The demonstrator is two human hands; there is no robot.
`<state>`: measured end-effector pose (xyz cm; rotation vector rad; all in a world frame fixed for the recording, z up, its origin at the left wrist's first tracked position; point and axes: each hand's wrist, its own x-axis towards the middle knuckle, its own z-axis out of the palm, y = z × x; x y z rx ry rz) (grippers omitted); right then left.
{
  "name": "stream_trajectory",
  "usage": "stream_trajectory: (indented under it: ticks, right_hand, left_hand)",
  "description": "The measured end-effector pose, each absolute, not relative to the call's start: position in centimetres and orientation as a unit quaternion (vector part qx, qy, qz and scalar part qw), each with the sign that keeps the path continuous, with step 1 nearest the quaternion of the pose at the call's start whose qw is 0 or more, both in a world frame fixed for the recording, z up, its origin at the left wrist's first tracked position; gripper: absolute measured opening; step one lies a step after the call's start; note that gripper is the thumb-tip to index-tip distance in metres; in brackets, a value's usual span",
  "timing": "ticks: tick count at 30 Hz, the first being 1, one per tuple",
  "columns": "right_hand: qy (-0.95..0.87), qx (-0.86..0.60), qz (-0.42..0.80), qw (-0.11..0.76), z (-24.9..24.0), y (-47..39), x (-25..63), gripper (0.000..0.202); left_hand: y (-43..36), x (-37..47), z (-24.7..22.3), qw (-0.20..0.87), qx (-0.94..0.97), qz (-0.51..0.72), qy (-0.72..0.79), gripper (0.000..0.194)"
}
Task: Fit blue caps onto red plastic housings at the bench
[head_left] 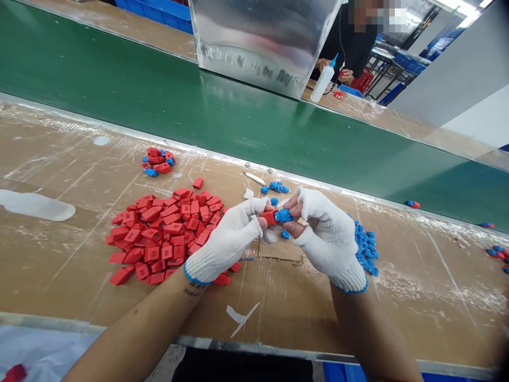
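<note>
Both my hands wear white knit gloves with bare fingertips and meet over the middle of the bench. In my left hand (234, 231) is a small red plastic piece (270, 217), pinched between thumb and fingers. My right hand (328, 233) pinches a small blue plastic piece (283, 215) against the red one, end to end. Whether the two are fully joined I cannot tell. A large heap of red pieces (167, 233) lies by my left hand. Partly hidden behind my right hand is a pile of blue pieces (366, 246). Several loose blue pieces (276, 187) sit just beyond my fingers.
A green conveyor belt (131, 90) crosses beyond the bench, carrying a red-and-blue piece (413, 203). A mixed red-blue cluster (158, 161) lies far left, near a white bottle (37, 205). Across the belt stand a metal box (262, 42), a blue-tipped bottle (323, 82) and a person (350, 40).
</note>
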<state>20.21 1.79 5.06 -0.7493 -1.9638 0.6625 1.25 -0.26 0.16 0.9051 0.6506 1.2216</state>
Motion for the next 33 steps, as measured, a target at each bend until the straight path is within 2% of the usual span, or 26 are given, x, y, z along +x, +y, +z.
stream_trajectory:
  ticks: [6,10,13,15,18,21,23,25,26,30,33]
  right_hand:
    - [-0.834,-0.305,0.208,0.409,5.9,1.8,20.3,0.019]
    - [-0.838,-0.292,0.24,0.394,5.6,2.2,20.9,0.025]
    - [-0.814,-0.261,0.301,0.423,5.0,2.2,20.7,0.018]
    - [-0.809,-0.244,0.304,0.44,4.6,1.9,20.0,0.028]
    - [-0.813,-0.239,0.294,0.443,3.9,1.0,18.5,0.042]
    - [-0.757,-0.239,0.39,0.467,3.4,0.1,17.5,0.04]
    - [-0.673,-0.243,0.456,0.529,3.8,0.0,18.1,0.039]
    - [-0.596,-0.259,0.458,0.607,5.2,0.4,19.9,0.041]
    - [-0.572,-0.273,0.435,0.64,6.1,0.8,21.3,0.045]
    - [-0.504,-0.404,0.342,0.683,9.5,3.0,27.7,0.059]
    - [-0.476,-0.482,0.279,0.681,9.5,6.1,31.0,0.039]
  left_hand:
    - [-0.4,1.2,1.1,0.657,0.432,0.515,0.342,0.038]
    - [-0.6,1.0,1.4,0.641,0.457,0.496,0.368,0.035]
    - [-1.1,1.2,1.2,0.689,0.423,0.494,0.318,0.047]
    - [-1.7,1.8,1.0,0.725,0.4,0.485,0.281,0.049]
    - [-2.5,2.8,0.5,0.707,0.423,0.488,0.289,0.043]
    - [-2.6,3.1,0.4,0.656,0.497,0.47,0.32,0.038]
    - [-2.2,2.3,0.9,0.649,0.551,0.41,0.327,0.031]
    - [-1.4,0.5,1.6,0.592,0.609,0.374,0.372,0.019]
    - [-0.8,-0.7,1.9,0.524,0.638,0.377,0.421,0.017]
    - [1.4,-5.8,2.4,0.209,0.702,0.323,0.599,0.039]
    - [2.0,-7.6,1.9,0.118,0.749,0.206,0.619,0.043]
